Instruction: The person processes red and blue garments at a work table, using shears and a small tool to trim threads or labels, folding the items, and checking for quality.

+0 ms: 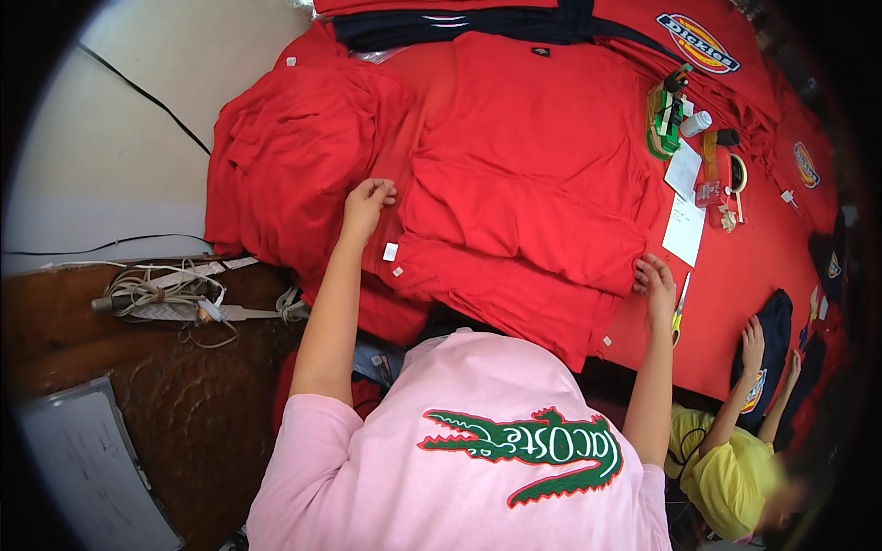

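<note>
A red shirt (533, 138) lies spread in front of me, its lower part folded back up in loose creases. A dark label marks the collar at the far end. At its left side my left hand (369, 207) hovers close over red cloth, fingers bent together; whether a bit of fabric is between them is hidden. My right hand (654, 283) has its curled fingers on the right end of the fold, gripping the shirt's edge. More red cloth with small white tags (390, 252) shows beneath the near side.
A heap of red garments (294, 138) sits at the left, navy cloth (441, 26) at the back. Rightward are a green holder (663, 119), white papers (684, 225), a tape roll (738, 173) and yellow-handled scissors (678, 321). Another person's hands (753, 344) handle a navy garment (772, 340).
</note>
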The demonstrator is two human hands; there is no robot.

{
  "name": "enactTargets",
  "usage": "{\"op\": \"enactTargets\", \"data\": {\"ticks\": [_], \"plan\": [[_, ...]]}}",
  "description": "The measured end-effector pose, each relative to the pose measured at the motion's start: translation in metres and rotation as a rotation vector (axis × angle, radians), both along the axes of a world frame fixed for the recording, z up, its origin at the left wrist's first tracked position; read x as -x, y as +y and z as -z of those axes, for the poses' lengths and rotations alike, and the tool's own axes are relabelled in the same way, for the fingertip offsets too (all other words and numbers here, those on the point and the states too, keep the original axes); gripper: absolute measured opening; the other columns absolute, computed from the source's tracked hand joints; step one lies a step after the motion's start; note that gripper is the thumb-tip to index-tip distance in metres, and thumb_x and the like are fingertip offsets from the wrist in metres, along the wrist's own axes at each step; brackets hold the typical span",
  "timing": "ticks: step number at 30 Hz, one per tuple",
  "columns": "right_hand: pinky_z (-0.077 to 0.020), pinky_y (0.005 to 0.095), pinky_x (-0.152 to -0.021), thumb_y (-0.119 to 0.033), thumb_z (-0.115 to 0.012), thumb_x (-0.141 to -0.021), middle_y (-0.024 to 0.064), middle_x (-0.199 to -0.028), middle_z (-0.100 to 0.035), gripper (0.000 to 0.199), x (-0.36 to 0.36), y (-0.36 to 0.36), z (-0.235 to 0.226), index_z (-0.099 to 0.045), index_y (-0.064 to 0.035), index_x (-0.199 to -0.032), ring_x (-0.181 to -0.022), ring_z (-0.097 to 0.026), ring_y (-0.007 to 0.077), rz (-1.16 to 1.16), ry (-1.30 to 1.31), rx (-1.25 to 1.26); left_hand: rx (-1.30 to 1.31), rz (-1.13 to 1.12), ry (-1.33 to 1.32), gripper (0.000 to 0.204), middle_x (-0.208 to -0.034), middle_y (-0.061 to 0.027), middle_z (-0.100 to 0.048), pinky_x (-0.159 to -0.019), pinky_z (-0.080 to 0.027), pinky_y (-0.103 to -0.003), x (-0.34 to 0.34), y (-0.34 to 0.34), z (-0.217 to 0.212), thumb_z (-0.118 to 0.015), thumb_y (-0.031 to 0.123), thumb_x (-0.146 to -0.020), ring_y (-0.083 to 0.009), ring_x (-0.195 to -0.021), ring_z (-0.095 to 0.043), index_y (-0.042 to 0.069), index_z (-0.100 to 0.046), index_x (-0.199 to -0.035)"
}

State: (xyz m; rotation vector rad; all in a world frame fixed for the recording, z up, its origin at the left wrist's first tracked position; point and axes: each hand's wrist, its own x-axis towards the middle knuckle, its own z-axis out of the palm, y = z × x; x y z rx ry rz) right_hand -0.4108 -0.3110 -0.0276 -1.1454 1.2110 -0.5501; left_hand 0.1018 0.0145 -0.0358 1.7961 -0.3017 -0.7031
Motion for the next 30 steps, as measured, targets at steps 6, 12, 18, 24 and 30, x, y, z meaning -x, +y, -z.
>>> {"op": "enactTargets", "data": {"ticks": [6, 12, 18, 24, 30], "plan": [[-0.0508, 0.0284, -0.077, -0.017, -0.074, -0.097, 0.0014, -0.101, -0.064, 0.037, -0.014, 0.004, 0.018, -0.065, -0.0035, -0.130, -0.086, -0.058, 0.0109, 0.081, 0.153, 0.255, -0.002, 0.032, -0.308, 0.032, -0.124, -0.0099, -0.067, -0.094, -0.051, -0.034, 0.011, -0.018, 0.006, -0.058, 0.003, -0.101, -0.0195, -0.112, -0.065, 0.009, -0.070, -0.131], [-0.0493, 0.0436, -0.099, -0.013, -0.075, -0.091, 0.0153, -0.116, -0.066, 0.026, -0.067, -0.008, -0.027, -0.074, -0.0078, -0.117, -0.109, -0.062, 0.0335, -0.259, 0.502, 1.059, -0.226, 0.531, -1.062, 0.025, -0.134, -0.0122, -0.061, -0.112, -0.042, -0.045, 0.001, -0.065, -0.043, -0.071, 0.012, -0.094, -0.0341, -0.130, -0.055, 0.007, -0.074, -0.119], [-0.0500, 0.0411, -0.099, -0.014, -0.072, -0.095, 0.0128, -0.113, -0.070, 0.012, -0.088, -0.008, -0.036, -0.067, -0.0029, -0.098, -0.112, -0.064, 0.0324, -0.288, 0.537, 0.924, -0.041, 0.592, -0.993, 0.018, -0.128, -0.0120, -0.066, -0.105, -0.044, -0.043, -0.008, -0.079, -0.065, -0.078, 0.018, -0.090, -0.0319, -0.125, -0.056, 0.002, -0.069, -0.089], [-0.0473, 0.0330, -0.106, -0.016, -0.062, -0.106, 0.0089, -0.120, -0.072, 0.014, -0.129, 0.023, -0.064, -0.065, -0.0022, -0.108, -0.122, -0.063, 0.0194, -0.201, -0.123, 0.620, 0.210, 0.763, -0.626, 0.012, -0.097, -0.0075, -0.075, -0.111, -0.042, -0.039, 0.052, -0.103, -0.138, -0.077, 0.016, -0.093, -0.0231, -0.099, -0.068, 0.004, -0.073, -0.092], [-0.0499, 0.0322, -0.096, -0.026, -0.067, -0.103, 0.0062, -0.112, -0.069, 0.028, -0.204, 0.102, -0.140, -0.064, -0.0015, -0.116, -0.106, -0.063, 0.0141, -0.585, -0.403, 0.452, 0.380, 0.906, -0.644, 0.016, -0.069, -0.0039, -0.061, -0.110, -0.043, -0.041, 0.118, -0.139, -0.166, -0.081, 0.018, -0.088, -0.0189, -0.069, -0.059, 0.006, -0.072, -0.084]]}}
